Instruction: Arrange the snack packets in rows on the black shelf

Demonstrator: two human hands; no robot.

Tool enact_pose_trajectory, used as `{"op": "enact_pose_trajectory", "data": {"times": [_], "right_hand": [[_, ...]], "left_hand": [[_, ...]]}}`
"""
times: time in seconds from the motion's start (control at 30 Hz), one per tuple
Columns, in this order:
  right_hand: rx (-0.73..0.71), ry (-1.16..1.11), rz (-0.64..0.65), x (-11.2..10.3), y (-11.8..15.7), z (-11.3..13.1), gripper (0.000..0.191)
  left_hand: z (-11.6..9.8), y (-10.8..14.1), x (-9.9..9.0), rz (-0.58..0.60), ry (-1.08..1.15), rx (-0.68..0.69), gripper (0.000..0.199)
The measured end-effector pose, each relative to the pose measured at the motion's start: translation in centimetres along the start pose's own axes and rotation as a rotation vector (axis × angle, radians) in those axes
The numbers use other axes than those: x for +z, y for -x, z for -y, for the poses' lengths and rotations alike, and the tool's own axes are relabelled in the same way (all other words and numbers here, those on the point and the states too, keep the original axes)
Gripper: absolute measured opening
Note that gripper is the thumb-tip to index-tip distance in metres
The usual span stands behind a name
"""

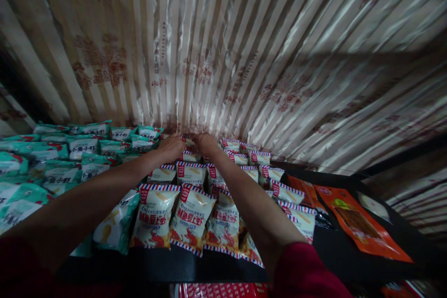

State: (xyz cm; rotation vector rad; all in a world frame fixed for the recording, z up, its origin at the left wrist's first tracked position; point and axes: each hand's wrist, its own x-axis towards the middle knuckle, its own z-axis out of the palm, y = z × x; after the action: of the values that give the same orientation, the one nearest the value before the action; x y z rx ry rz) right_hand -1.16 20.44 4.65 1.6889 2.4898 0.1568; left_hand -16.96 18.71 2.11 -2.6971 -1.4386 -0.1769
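Both my arms reach forward to the back row of white snack bags with red-and-blue striped edges. My left hand (pixel 172 148) is curled at the left side of a snack bag (pixel 188 141) there, and my right hand (pixel 206 145) closes at its right side. The fingertips are partly hidden and dim, but both hands appear to grip this bag. In front of them, more of the same white bags stand in rows, with a front bag (pixel 153 216) near the shelf edge. My right forearm covers some of them.
Teal snack bags (pixel 84 147) fill the left of the black shelf (pixel 139 265). On the right lie an orange packet (pixel 361 223) and a pale round item (pixel 373 206). A striped, printed curtain-like sheet (pixel 209 56) rises behind. Red packaging (pixel 220 290) shows below the front edge.
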Motion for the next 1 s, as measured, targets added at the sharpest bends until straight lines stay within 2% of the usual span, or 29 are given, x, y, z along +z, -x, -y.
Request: {"op": "enact_pose_trajectory", "data": {"times": [0.23, 0.4, 0.6, 1.0], "right_hand": [[0.029, -0.038, 0.085, 0.8, -2.1, -1.2, 0.038], [0.023, -0.035, 0.126, 0.9, -3.4, -1.6, 0.036], [0.058, -0.001, 0.128, 0.8, -4.0, -1.1, 0.038], [-0.018, 0.050, 0.144, 1.3, -5.7, 0.3, 0.036]], "left_hand": [[0.1, 0.4, -0.5, 0.021, -0.001, 0.017, 0.026], [0.1, 0.5, -0.6, 0.015, 0.032, 0.021, 0.024], [0.2, 0.4, -0.2, -0.018, 0.045, 0.037, 0.026], [0.2, 0.5, -0.2, -0.026, 0.064, 0.037, 0.025]]}}
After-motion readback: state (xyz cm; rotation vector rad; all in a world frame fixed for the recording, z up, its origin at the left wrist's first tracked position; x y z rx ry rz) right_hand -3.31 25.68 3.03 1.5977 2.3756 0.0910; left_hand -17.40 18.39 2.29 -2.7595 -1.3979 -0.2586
